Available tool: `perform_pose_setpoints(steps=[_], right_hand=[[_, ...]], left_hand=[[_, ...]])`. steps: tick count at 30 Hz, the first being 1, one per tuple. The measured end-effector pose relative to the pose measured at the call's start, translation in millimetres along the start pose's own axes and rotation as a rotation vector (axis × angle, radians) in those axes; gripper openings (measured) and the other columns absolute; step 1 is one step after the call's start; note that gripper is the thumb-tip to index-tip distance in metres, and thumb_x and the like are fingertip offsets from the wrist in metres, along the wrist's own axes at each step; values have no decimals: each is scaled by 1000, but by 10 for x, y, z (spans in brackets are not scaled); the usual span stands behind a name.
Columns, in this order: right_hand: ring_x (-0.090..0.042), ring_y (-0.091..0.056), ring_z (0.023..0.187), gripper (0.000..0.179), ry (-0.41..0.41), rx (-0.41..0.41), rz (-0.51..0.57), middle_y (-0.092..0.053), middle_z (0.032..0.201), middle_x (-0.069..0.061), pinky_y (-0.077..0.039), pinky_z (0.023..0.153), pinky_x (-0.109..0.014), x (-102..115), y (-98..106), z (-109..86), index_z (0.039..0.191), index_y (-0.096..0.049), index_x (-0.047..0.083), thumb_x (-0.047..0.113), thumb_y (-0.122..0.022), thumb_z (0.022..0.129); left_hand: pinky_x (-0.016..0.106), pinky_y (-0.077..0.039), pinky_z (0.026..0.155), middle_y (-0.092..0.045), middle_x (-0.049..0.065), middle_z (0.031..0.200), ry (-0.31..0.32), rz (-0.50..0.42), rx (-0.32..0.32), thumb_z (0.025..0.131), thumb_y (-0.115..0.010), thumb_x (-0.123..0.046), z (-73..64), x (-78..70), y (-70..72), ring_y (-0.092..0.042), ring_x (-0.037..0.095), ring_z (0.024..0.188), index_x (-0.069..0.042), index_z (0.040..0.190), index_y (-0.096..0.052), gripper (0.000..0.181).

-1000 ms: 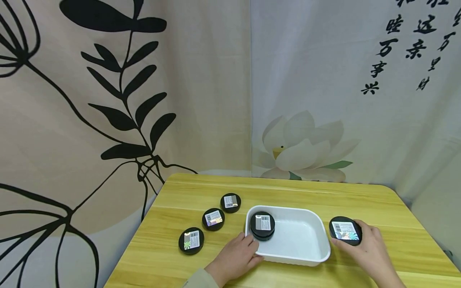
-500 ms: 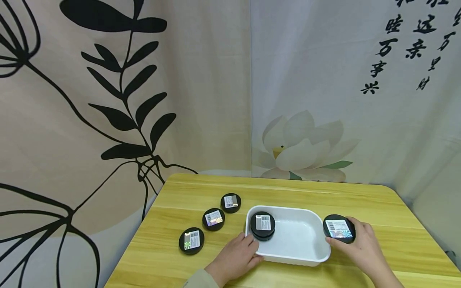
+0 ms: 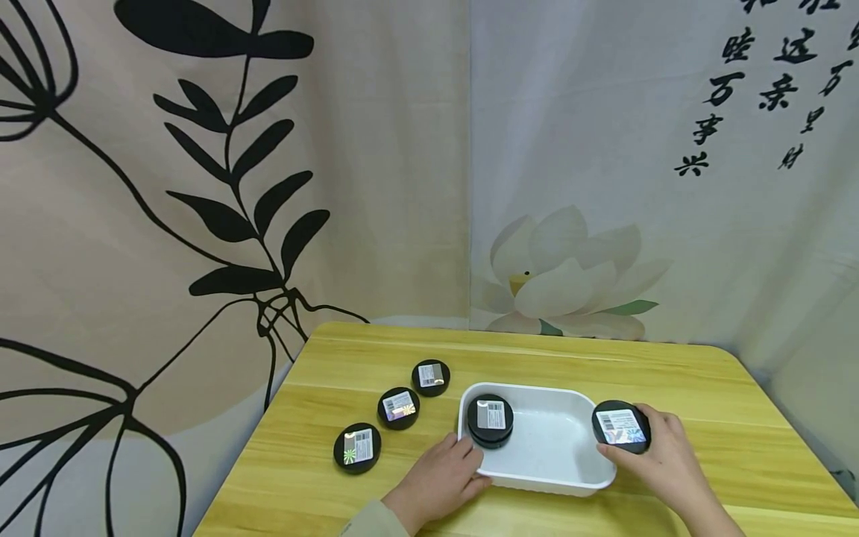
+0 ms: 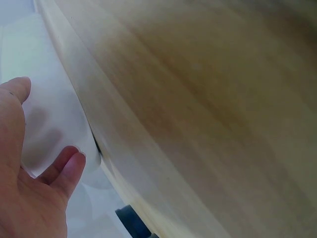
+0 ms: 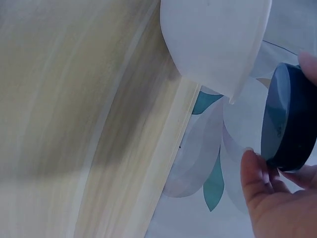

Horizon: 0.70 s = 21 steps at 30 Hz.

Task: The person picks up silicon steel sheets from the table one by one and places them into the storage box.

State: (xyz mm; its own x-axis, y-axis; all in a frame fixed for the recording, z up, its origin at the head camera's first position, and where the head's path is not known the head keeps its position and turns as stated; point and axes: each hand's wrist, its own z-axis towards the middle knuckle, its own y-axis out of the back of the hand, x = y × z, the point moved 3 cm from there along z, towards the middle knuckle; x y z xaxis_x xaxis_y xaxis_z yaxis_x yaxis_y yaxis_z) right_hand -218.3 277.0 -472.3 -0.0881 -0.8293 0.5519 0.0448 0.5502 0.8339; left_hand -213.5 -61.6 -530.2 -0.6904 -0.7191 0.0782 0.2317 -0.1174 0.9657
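"What is obscured?"

"The label (image 3: 620, 426) print, too small to read; the lower stacked tin (image 3: 492, 443), mostly covered."

"Your grip?"

"My right hand (image 3: 664, 456) pinches a round black tin (image 5: 297, 121) near the white tray (image 3: 557, 436)'s right end; my left hand (image 3: 439, 477) holds its near left corner. Three loose tins (image 3: 357, 448) lie left, on the table (image 3: 523, 514)."

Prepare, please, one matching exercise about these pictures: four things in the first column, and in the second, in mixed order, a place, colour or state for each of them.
Column one
1. Left hand
2. Right hand
3. White container
4. Table

Column two
A. Yellow, with wood grain
B. Holding a single black disc
C. Has stacked black discs in its left end
D. Gripping the container's near left corner

Pairs: 1-D, 2-B, 3-C, 4-A
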Motion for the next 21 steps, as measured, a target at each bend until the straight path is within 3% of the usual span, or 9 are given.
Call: perform_pose_setpoints(steps=[9,21], right_hand=[[-48,-47,114,113,68,-28,-5,-36,135,-36,-45,93,-65,68,-52,0,145,-34,-11,61,-82,73],[-48,-49,113,112,87,-18,-10,-38,134,-37,-47,90,-65,134,-92,45,145,-34,-12,58,-84,73]], left_hand=[[23,-42,76,-51,-8,94,4,-9,18,104,-43,-55,3,7,-12,-43,11,83,-21,97,-57,37],[23,-43,76,-51,-8,95,17,-27,40,104,-44,-54,-1,3,-3,-43,10,84,-21,100,-58,36]])
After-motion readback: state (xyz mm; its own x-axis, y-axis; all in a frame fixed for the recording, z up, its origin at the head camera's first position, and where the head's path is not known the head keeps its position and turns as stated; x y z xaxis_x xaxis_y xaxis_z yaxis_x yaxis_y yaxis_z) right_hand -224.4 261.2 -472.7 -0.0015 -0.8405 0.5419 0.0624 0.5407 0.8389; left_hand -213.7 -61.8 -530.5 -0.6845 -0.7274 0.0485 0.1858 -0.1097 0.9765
